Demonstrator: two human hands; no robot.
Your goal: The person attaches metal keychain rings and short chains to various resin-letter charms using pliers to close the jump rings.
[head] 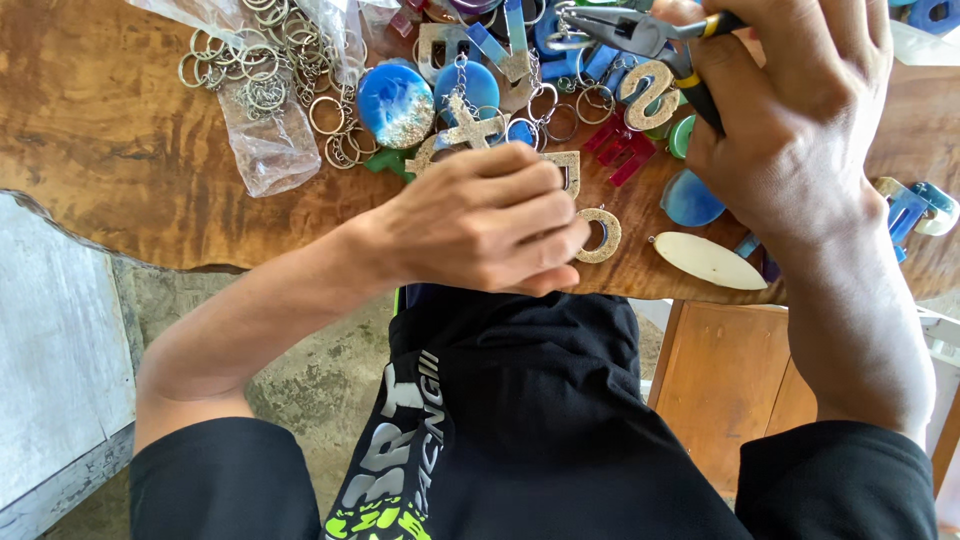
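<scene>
Head view looks straight down on a slab table (110, 150) strewn with resin keychain pieces. Left hand (480, 222) sits at the near edge, fingers curled and pressed together around something small; what it pinches is hidden under the knuckles, though a glittery ring piece (601, 235) lies touching the fingertips and a squared gold letter (567, 168) peeks out just behind them. Right hand (800, 120) is wrapped around the handles of pliers (640, 35), held up over the pile with the nose pointing left; a small metal ring seems caught at the tip, but it is too small to be sure.

Further back lie a round blue disc (398, 105), a gold S-shaped letter (648, 95), red pieces (620, 150) and a white oval (708, 260). A clear bag (265, 120) of split rings (250, 65) spills open at the far left.

From where things stand, this looks like the fitting stage: a ring picked up by the pliers, a charm readied in the other hand. I'd judge the next move needs the plier tip brought down to the left fingers and lined up with the charm's hole, steady and close.
</scene>
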